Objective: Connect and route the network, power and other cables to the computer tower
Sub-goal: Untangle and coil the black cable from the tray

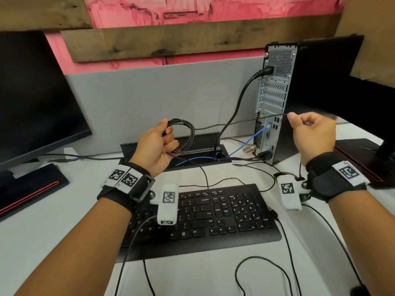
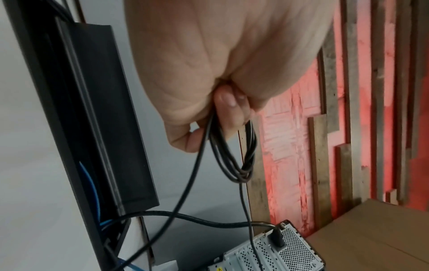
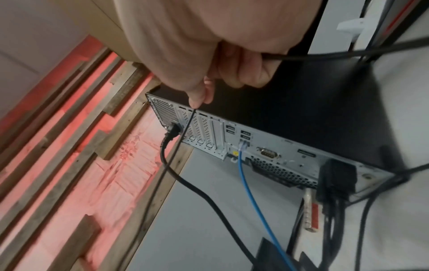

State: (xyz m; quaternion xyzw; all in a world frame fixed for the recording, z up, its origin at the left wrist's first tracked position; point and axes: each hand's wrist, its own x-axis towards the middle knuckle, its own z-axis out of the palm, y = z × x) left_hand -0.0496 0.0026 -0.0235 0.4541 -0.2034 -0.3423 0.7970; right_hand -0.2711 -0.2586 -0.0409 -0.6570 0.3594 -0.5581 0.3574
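The computer tower stands upright at the back right of the desk, its rear panel facing me. A thick black power cable is plugged in near its top and a blue network cable lower down. My left hand grips a coil of thin black cable, seen as hanging loops in the left wrist view. One strand runs taut from the coil to my right hand, which pinches it in front of the tower's ports. That strand crosses the rear panel in the right wrist view.
A black keyboard lies in front of me with thin cables trailing around it. An open cable hatch sits in the desk behind it. A monitor stands at the left, another dark monitor at the right behind the tower.
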